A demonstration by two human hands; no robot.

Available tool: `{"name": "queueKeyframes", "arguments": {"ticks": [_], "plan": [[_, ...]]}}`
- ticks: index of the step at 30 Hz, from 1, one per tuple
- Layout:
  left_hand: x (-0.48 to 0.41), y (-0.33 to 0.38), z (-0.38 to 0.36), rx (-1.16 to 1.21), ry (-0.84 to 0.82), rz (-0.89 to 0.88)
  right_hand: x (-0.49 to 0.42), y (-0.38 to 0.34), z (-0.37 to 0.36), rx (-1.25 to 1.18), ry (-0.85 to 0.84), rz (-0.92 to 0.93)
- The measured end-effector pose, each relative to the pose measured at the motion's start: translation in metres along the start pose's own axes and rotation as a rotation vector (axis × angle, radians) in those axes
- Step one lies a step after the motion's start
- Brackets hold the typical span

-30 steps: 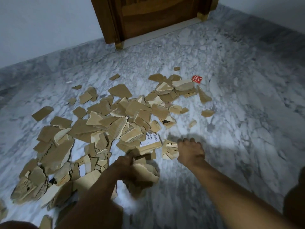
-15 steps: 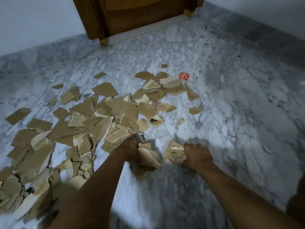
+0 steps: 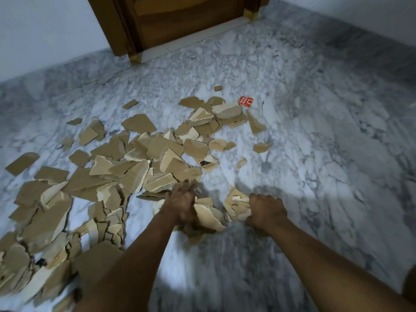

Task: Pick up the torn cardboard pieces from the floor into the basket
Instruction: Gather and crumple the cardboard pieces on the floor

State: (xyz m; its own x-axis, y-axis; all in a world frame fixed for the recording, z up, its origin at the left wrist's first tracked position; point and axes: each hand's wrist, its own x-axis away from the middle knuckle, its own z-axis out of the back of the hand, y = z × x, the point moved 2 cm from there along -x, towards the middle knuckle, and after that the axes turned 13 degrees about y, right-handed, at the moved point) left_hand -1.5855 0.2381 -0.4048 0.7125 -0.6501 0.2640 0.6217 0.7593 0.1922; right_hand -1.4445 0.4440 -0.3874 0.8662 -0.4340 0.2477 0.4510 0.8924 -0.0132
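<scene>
Several torn brown cardboard pieces lie scattered over the marble floor, densest at the left and centre. My left hand grips a bunch of cardboard pieces low over the floor. Just to its right, my right hand grips a pale torn piece with its fingers curled round it. No basket is in view.
A wooden door with brass-capped frame feet stands at the back, between pale walls. A small red printed scrap lies at the far right edge of the pile. Bare marble stretches to the right and front.
My left hand has moved forward into the pile with its bunch of pieces. My right hand has closed round the pale piece and lifted its edge. The view has shifted a little.
</scene>
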Motion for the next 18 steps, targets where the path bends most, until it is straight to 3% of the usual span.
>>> {"name": "queueKeyframes", "arguments": {"ticks": [3,7,9,14,18], "plan": [[0.008,0.016,0.008,0.108,0.052,-0.044,0.002,0.002,0.002,0.007,0.005,0.002],[0.017,0.012,0.028,0.64,0.061,0.046,0.001,-0.002,0.01,0.028,-0.04,0.003],[0.018,-0.006,0.043,0.758,0.046,0.104,-0.004,-0.002,0.015,-0.008,-0.075,-0.029],[0.016,-0.085,0.07,0.668,0.054,0.366,-0.031,-0.008,0.042,-0.184,-0.248,-0.073],[0.01,-0.112,0.059,0.557,0.01,0.402,-0.042,-0.035,0.048,-0.363,-0.287,-0.03]]}}
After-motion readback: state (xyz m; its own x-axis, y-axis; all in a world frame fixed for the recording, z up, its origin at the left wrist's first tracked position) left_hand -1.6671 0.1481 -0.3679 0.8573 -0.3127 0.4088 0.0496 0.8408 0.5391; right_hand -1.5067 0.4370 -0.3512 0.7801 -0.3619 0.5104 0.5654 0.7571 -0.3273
